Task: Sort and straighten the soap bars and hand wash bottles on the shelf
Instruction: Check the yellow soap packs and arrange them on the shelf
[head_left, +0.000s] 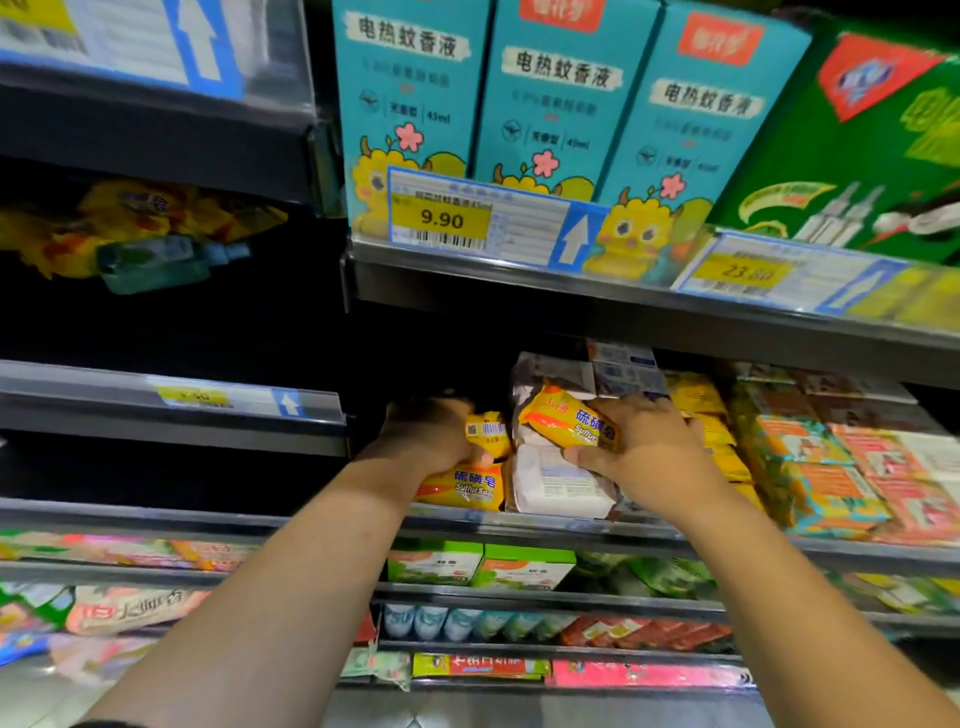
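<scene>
Left hand: fingers curled round a small yellow soap bar, barcode side facing out, held at the left end of the soap shelf.
Right hand: grips a yellow sulfur soap bar by its right end, thumb underneath, bar tilted, label facing the camera. The two held bars are just beside each other, with a small gap between.

Directly under the left hand: another sulfur soap bar lying flat at the shelf front, label out.
Under and behind the right-hand bar: white-wrapped soap packs, stacked, touching the flat yellow bar's right side.
Right of the right hand: a stack of yellow packs, partly hidden by the hand. Further right: orange-and-teal boxes in rows.

Shelf above: three teal mosquito-liquid boxes upright, a green box beside them, price tags 9.90 and 23.80 on the rail.
Left bay: a clear bottle on its side among blurred yellow packs; can't tell what the product is.
Shelf below: green-and-white boxes.
</scene>
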